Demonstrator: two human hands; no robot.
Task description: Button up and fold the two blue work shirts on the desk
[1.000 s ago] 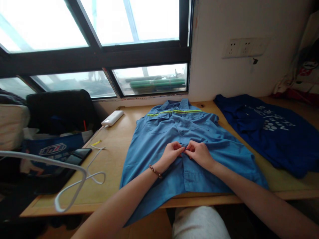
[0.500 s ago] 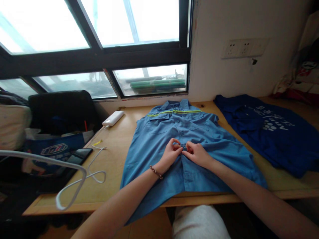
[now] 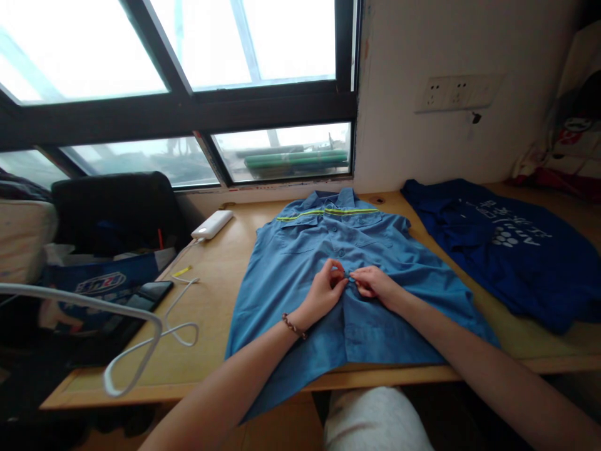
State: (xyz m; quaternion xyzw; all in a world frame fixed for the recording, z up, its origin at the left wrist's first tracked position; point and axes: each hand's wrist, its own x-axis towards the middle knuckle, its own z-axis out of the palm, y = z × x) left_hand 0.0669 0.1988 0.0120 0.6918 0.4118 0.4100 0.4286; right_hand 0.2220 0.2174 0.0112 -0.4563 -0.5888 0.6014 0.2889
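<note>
A light blue work shirt [image 3: 291, 275] with a yellow stripe across the chest lies flat, front up, on the wooden desk [image 3: 220, 275]. Its hem hangs over the near edge. My left hand [image 3: 326, 291], a bead bracelet on its wrist, pinches the shirt's button placket at mid-chest. My right hand [image 3: 373, 285] pinches the same placket from the other side, fingertips almost touching the left ones. The button between them is hidden by my fingers.
A dark blue printed T-shirt [image 3: 507, 250] lies spread at the right. A white power bank [image 3: 212, 223] with its cable, a white clothes hanger [image 3: 136, 344], a phone [image 3: 148, 294] and a printed bag [image 3: 94, 285] sit at the left. The window is behind.
Both hands have crept a little up the placket, away from me, and stay pinched together on it. The shirt has hardly shifted.
</note>
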